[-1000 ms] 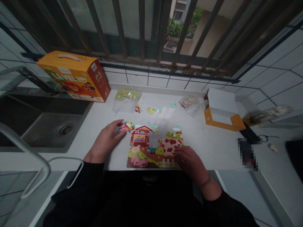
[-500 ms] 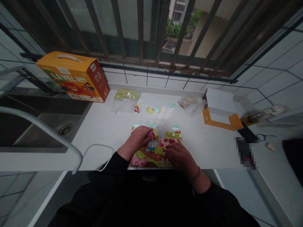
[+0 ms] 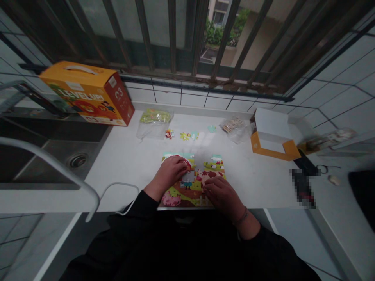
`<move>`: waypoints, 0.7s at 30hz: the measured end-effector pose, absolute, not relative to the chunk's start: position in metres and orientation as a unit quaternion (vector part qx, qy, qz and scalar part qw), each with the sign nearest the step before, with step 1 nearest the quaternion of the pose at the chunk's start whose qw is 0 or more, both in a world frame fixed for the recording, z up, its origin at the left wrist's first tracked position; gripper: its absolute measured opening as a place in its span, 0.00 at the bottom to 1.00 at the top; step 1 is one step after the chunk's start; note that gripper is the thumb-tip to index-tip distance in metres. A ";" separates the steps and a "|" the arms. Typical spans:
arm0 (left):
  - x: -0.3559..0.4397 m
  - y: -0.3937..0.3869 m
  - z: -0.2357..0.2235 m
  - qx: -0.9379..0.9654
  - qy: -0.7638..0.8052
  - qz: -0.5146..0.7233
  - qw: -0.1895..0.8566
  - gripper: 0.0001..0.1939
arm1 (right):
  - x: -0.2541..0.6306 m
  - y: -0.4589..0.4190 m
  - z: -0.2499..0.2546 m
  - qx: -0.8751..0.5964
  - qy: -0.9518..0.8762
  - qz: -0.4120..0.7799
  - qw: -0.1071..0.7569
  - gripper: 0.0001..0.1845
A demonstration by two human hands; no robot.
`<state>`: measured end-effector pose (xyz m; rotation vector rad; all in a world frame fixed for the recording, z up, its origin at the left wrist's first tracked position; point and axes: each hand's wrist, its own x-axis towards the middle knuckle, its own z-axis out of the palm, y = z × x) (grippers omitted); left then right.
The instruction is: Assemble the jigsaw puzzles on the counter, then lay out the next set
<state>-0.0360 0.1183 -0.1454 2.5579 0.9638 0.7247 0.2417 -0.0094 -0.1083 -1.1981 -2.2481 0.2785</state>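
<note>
"At the near edge of the surface (image 3: 252,179)?"

"A farm jigsaw (image 3: 190,196); right hand (image 3: 222,191) with fingers bunched over its cow (image 3: 213,174), grip impossible to tell; left hand (image 3: 170,171), fingers clamped on a barn piece (image 3: 186,163)."

"The step?"

"Apparently fitting that piece; next calls for careful alignment. Loose pieces (image 3: 184,136) lie toward the far edge."

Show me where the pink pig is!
In the head view, the pink pig is at the near left corner of the puzzle, just below the left hand.

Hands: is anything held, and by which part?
The left hand seems to hold a red puzzle piece by its left side; the right hand rests on the puzzle.
</note>
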 end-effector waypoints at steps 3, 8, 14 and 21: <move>-0.041 0.116 -0.151 0.898 0.320 0.265 0.146 0.10 | 0.241 -0.007 -0.108 -0.448 -0.842 0.109 0.281 0.07; -0.043 0.113 -0.156 0.903 0.314 0.265 0.123 0.11 | 0.232 0.004 -0.110 -0.450 -0.853 0.108 0.241 0.09; -0.036 0.097 -0.150 0.893 0.360 0.243 0.121 0.12 | 0.211 0.022 -0.123 -0.499 -0.845 0.101 0.164 0.25; -0.033 0.070 -0.149 0.875 0.421 0.193 0.139 0.25 | 0.191 0.020 -0.140 -0.549 -0.822 0.113 0.104 0.39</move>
